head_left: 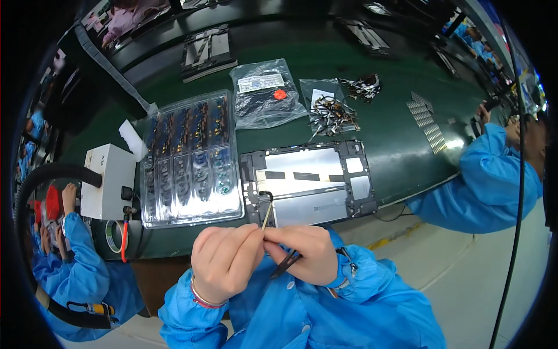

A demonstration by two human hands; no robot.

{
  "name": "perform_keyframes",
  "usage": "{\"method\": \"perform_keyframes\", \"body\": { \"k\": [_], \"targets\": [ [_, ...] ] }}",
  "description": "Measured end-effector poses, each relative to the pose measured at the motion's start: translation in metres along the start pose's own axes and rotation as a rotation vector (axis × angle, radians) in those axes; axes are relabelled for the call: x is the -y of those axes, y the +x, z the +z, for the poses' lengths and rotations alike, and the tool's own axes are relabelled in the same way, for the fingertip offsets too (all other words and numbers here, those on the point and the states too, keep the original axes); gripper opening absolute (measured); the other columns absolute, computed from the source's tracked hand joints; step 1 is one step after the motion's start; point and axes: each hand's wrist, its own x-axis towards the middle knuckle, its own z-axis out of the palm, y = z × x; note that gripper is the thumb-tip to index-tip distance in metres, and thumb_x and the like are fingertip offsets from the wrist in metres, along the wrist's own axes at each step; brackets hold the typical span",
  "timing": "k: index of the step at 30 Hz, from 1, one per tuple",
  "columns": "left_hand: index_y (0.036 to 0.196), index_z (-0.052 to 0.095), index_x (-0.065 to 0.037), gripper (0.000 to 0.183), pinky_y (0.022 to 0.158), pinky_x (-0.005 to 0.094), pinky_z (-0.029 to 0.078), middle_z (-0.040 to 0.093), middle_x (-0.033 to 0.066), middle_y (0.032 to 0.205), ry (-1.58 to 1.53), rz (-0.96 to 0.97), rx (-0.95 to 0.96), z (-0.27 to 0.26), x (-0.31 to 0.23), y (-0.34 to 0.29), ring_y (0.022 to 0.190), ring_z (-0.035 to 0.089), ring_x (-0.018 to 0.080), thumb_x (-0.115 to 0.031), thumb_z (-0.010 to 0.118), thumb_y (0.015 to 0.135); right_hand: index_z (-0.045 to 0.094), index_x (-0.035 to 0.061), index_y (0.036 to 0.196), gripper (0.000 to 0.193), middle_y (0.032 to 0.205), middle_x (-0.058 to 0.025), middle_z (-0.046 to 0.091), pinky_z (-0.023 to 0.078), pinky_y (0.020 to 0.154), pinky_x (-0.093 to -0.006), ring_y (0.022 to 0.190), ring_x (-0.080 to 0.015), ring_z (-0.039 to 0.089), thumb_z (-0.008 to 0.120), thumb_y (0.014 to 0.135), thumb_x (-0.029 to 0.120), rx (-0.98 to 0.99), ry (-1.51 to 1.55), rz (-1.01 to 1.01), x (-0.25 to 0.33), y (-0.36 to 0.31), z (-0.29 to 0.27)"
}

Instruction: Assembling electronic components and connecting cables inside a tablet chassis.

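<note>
Desk: green-topped; its near edge runs just in front of the person's body (401, 136).
Clear parts tray: near the desk's left end, its near rim close to the near edge, filled with rows of small parts (192, 217).
Opened flat device: flat at the desk's near edge, just right of the tray, silver panels showing (311, 160).
Plastic bag: farther from the near edge, behind the device (270, 104).
Left hand: over the near edge, grip pinching the thin strip between thumb and fingertips (226, 256).
Right hand: fingertips meeting the left's, grip closed around the tweezers; whether it also pinches the strip I cannot tell (308, 250).
Dark tweezers: tucked in the right hand, tips pointing down and left (285, 265).
Thin yellowish strip: rising from the fingertips to a black curl over the device's left part; attachment unclear (267, 217).
Risk: a hard pull could crease or tear the strip; slipping tweezers could fall past the edge; a leaning forearm could nudge the device.
</note>
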Motion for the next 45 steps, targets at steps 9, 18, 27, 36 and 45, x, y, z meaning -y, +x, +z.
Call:
{"method": "perform_keyframes", "body": {
  "k": [9, 18, 27, 36, 45],
  "targets": [
    [0.080, 0.062, -0.005, 0.025, 0.062, 0.0319, 0.047, 0.065, 0.0066, 0.081, -0.039, -0.254, -0.058, -0.014, -0.002, -0.022, 0.069, 0.061, 0.0227, 0.007, 0.066, 0.058, 0.067, 0.0009, 0.098, 0.023, 0.079, -0.0105, 0.068, 0.047, 0.053, -0.0274, 0.062, -0.0177, 0.064, 0.070, 0.075, 0.004, 0.111, 0.205, 0.108, -0.010, -0.004, 0.004],
    [0.086, 0.061, 0.001, 0.013, 0.065, 0.0279, 0.048, 0.061, 0.0103, 0.086, 0.327, -0.895, -0.197, -0.052, 0.013, -0.113, 0.074, 0.059, 0.0209, 0.009, 0.057, 0.077, 0.065, 0.0010, 0.101, 0.023, 0.080, -0.0106, 0.068, 0.050, 0.055, -0.0226, 0.069, -0.0105, 0.064, 0.064, 0.078, -0.002, 0.138, 0.238, 0.360, -0.024, -0.002, -0.021],
    [0.084, 0.063, 0.001, 0.008, 0.060, 0.0276, 0.048, 0.063, 0.0129, 0.082, 0.436, -1.210, 0.158, -0.054, 0.006, -0.182, 0.069, 0.062, 0.0203, 0.001, 0.065, 0.076, 0.063, -0.0050, 0.092, 0.012, 0.080, -0.0121, 0.067, 0.050, 0.059, -0.0203, 0.073, -0.0125, 0.065, 0.060, 0.080, -0.005, 0.181, 0.458, 0.439, -0.026, 0.010, -0.015],
    [0.108, 0.060, 0.001, 0.039, 0.058, 0.0266, 0.053, 0.066, 0.0128, 0.096, -0.639, -0.782, -0.227, 0.011, -0.002, -0.016, 0.079, 0.067, 0.0199, 0.006, 0.069, 0.071, 0.061, -0.0041, 0.088, 0.009, 0.084, -0.0113, 0.065, 0.053, 0.065, -0.0250, 0.079, -0.0163, 0.067, 0.061, 0.079, -0.006, 0.268, 0.570, 0.468, -0.021, -0.001, -0.013],
    [0.100, 0.066, -0.001, 0.030, 0.065, 0.0286, 0.054, 0.067, 0.0134, 0.091, -0.527, -0.483, -0.181, 0.029, 0.007, 0.001, 0.079, 0.066, 0.0238, 0.004, 0.069, 0.070, 0.066, 0.0030, 0.098, 0.024, 0.088, -0.0053, 0.066, 0.033, 0.047, -0.0178, 0.056, -0.0046, 0.048, 0.067, 0.074, 0.002, 0.111, 0.379, 0.394, -0.012, 0.009, -0.024]
  ]
}}
